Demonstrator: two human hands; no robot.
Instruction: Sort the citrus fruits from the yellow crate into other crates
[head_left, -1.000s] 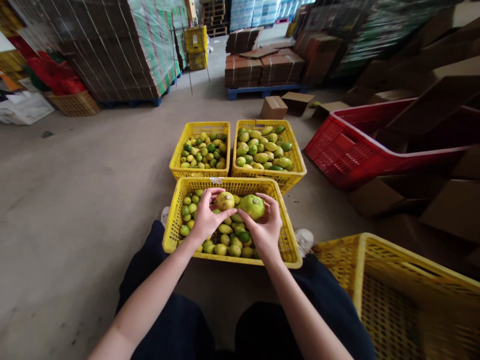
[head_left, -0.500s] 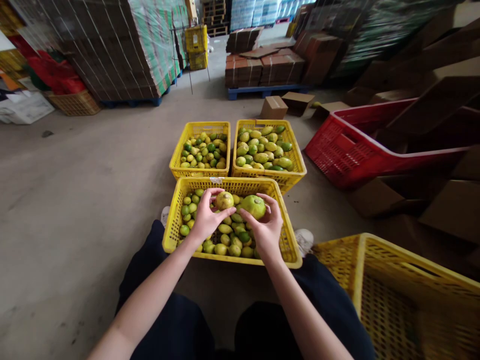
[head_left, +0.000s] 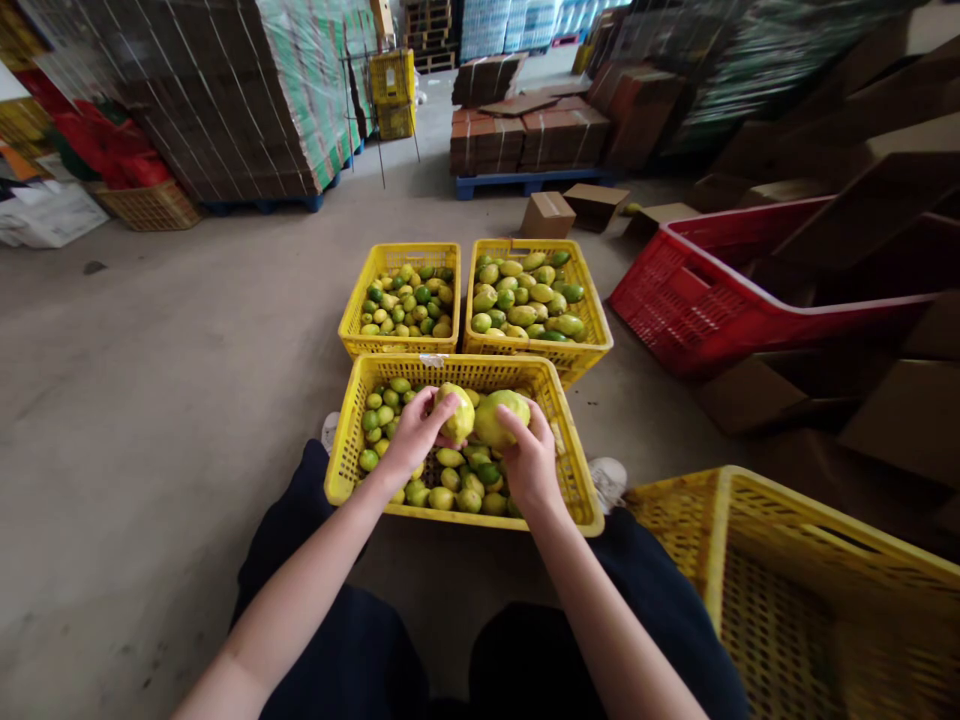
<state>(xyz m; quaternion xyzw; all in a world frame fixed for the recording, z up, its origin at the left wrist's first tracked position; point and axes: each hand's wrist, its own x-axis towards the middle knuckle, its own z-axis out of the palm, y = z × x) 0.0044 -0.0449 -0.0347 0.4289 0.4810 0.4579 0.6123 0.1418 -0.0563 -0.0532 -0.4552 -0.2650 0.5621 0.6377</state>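
My left hand [head_left: 414, 432] is closed around a yellow lemon [head_left: 456, 414], its thumb lying over the near side. Beside it, my right hand [head_left: 534, 456] grips a larger yellow-green lemon [head_left: 498, 419], thumb on top. The two fruits are held close together above the near yellow crate [head_left: 339, 462]. Inside that crate lie many green and yellow lemons [head_left: 469, 499], partly covered by my hands. Behind it stand two more yellow crates: the back left crate [head_left: 361, 346] holds smaller fruit, and the back right crate [head_left: 600, 340] holds bigger, longer ones.
A large yellow crate [head_left: 721, 540] stands close on my right. Beyond it sits a red crate [head_left: 675, 290] among cardboard boxes [head_left: 900, 410]. Farther off are a small carton [head_left: 547, 215], flattened cardboard on a blue pallet [head_left: 495, 186] and a wrapped stack [head_left: 225, 100].
Both hands have turned the lemons, so the stem ends that faced up are out of sight and smooth sides show. My thumbs now lie across the fruit.
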